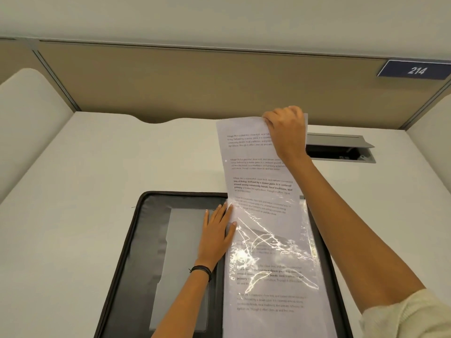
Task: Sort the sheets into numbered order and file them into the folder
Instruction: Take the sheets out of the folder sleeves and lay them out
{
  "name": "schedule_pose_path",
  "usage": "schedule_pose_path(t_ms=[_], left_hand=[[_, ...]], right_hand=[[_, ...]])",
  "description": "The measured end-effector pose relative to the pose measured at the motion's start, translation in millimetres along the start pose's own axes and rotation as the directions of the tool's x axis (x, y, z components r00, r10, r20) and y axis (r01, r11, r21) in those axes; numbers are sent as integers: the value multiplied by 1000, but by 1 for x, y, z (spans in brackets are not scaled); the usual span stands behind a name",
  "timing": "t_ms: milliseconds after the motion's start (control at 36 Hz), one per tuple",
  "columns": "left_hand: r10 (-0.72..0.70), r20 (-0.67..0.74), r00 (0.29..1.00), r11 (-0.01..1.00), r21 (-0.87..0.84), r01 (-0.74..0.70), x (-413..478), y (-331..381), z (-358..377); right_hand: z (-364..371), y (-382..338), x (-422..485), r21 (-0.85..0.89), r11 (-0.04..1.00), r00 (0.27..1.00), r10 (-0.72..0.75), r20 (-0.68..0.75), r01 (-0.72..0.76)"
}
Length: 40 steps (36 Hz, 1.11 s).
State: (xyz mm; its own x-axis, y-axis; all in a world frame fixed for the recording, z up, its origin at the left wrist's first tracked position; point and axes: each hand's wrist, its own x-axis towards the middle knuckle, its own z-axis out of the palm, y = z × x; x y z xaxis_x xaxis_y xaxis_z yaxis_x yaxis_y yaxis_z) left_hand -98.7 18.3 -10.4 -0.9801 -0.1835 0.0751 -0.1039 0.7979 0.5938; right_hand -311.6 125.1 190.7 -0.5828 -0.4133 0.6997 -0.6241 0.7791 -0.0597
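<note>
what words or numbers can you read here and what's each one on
"214": white digits on the blue sign fixed to the partition.
"Defined by a slower pace" and "strong community bonds, local traditions": bold lines on the sheet that the right hand grips by its top edge. The sheet's lighter print is too blurred to read.
Page in the plastic sleeve of the folder: similar paragraphs, too blurred and glared to quote.

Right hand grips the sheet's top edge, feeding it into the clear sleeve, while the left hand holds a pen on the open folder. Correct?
Not quite: the head view shows the left hand holding no pen, lying flat on the open folder at the edge of the clear sleeve. The right hand does grip the sheet.
</note>
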Motion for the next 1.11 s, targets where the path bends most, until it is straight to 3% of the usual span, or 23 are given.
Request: schedule_pose_path(t_ms=[194,306,389,472,556,639,861,944,1111], left_hand=[[-2,31,1000,998,69,0,-1,0,0],[10,28,1000,999,52,-11,-2,-1,1],[-9,14,1000,1000,-6,9,-3,-4,1],[-75,-17,997,980,-187,70,-4,-4,-4],[-211,-20,977,857,-485,175,-5,12,-13],[-333,59,941,662,-695,278,-9,28,-27],[-435,32,900,459,-851,253,-13,41,-48],[-447,-41,894,484,-851,204,-18,50,-58],[-346,-207,915,660,-747,81,-20,62,-77]], right_hand=[[-22,-8,19,-37,998,975,-65,-212,59],[-39,-11,29,17,999,940,-19,-342,27],[-50,-13,30,117,993,931,26,-364,18],[-56,-16,20,215,976,944,60,-325,12],[-76,-14,6,296,955,937,118,-327,-17],[-95,-17,-10,398,916,922,199,-333,-54],[-111,-22,-58,584,786,893,394,-219,-203],[-118,-17,-73,595,773,895,403,-190,-222],[-139,-2,-97,604,762,913,385,-136,-232]])
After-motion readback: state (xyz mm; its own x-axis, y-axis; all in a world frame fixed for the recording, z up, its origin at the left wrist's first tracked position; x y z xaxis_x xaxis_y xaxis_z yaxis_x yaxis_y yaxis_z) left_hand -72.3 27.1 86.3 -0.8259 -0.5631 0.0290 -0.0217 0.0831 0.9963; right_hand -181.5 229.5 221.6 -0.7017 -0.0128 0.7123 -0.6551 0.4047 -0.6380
